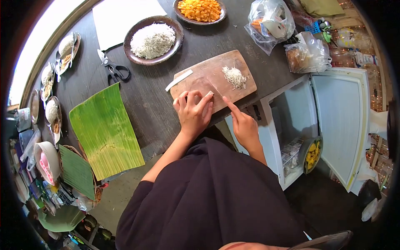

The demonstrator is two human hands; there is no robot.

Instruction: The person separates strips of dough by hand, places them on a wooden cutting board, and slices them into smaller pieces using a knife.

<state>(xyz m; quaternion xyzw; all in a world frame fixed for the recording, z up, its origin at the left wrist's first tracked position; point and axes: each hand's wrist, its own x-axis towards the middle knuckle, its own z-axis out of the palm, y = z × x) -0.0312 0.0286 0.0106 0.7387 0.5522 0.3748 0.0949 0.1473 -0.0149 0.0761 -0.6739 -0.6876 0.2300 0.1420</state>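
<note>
A wooden cutting board (204, 76) lies at the dark table's near edge. My left hand (193, 112) rests on it with bent fingertips pressed down. A small pale bit shows by its thumb and fingertips, too small to name. Beside it my right hand (245, 129) is closed around a knife, forefinger stretched along it. The thin knife blade (216, 88) points away from me over the board; the handle is hidden in my palm. On the board's right lies a heap of fine white shreds (235, 78). A white strip (179, 80) rests across the left edge.
Behind the board stand a plate of white shreds (153, 41) and a plate of orange pieces (202, 10). Black-handled scissors (113, 68) and a banana leaf (107, 131) lie left. Plastic bags (271, 26) sit right. Below them a white fridge door (339, 121) hangs open.
</note>
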